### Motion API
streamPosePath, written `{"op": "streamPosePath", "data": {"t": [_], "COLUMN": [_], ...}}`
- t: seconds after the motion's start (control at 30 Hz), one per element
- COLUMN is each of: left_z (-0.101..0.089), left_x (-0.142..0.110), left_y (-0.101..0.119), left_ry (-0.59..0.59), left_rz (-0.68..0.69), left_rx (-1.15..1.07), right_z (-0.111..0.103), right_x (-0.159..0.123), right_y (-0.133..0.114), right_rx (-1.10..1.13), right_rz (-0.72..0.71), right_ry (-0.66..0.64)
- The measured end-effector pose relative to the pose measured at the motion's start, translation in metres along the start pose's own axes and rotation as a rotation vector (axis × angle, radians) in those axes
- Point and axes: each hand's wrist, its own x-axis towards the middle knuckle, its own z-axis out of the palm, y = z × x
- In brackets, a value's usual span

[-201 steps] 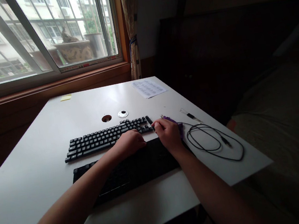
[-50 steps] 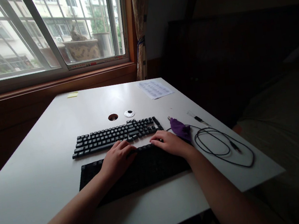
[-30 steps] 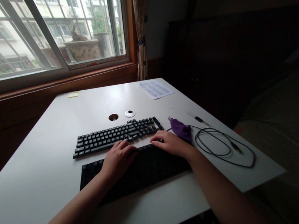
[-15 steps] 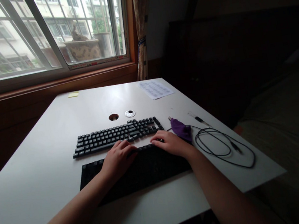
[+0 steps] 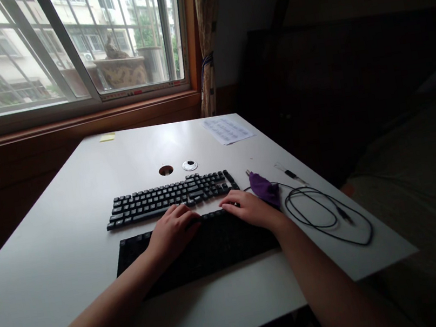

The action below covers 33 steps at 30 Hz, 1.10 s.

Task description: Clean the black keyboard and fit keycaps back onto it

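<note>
A black keyboard base (image 5: pixel 215 254) lies near the table's front edge. Several keycaps (image 5: pixel 136 238) sit along its far edge, and the rest of its top is too dark to read. My left hand (image 5: pixel 175 227) is curled over the middle of that far edge, thumb on the near side and fingertips partly hidden. To its right, my right hand (image 5: pixel 245 208) is bent over the same edge, thumb and fingers close together around a small dark thing I cannot make out. Just beyond both hands, loose dark keycaps (image 5: pixel 158 200) stand in rows, laid out like a keyboard.
Right of the keycaps lie a purple cloth (image 5: pixel 265 188), a wire-ended puller (image 5: pixel 291 174) and a coiled black cable (image 5: pixel 313 226). Farther back on the white table (image 5: pixel 56 209) are printed sheets (image 5: pixel 231 130), a yellow sticky note (image 5: pixel 107 138), a cable hole (image 5: pixel 166 170) and its round cover (image 5: pixel 190 165).
</note>
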Motion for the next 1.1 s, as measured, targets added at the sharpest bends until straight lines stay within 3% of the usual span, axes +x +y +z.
{"op": "streamPosePath", "data": {"t": [0.27,0.5,0.63,0.8,1.1], "left_z": [-0.001,-0.031,-0.04,-0.033,-0.019], "left_x": [0.001,0.027,0.057,0.088,0.105], "left_y": [0.002,-0.01,-0.04,-0.07,-0.07], "left_ry": [0.007,0.109,0.041,-0.102,-0.181], "left_rz": [0.012,0.054,-0.018,-0.055,-0.104], "left_rx": [0.003,0.171,0.289,0.32,0.297], "right_z": [0.0,0.003,0.004,0.006,0.008], "right_x": [0.0,0.002,0.002,0.002,0.004], "right_y": [0.002,0.001,0.0,-0.001,-0.001], "right_rx": [0.001,-0.024,-0.038,-0.044,-0.057], "right_rz": [-0.005,0.013,0.032,0.054,0.035], "right_ry": [0.01,0.03,0.041,0.065,0.089]}}
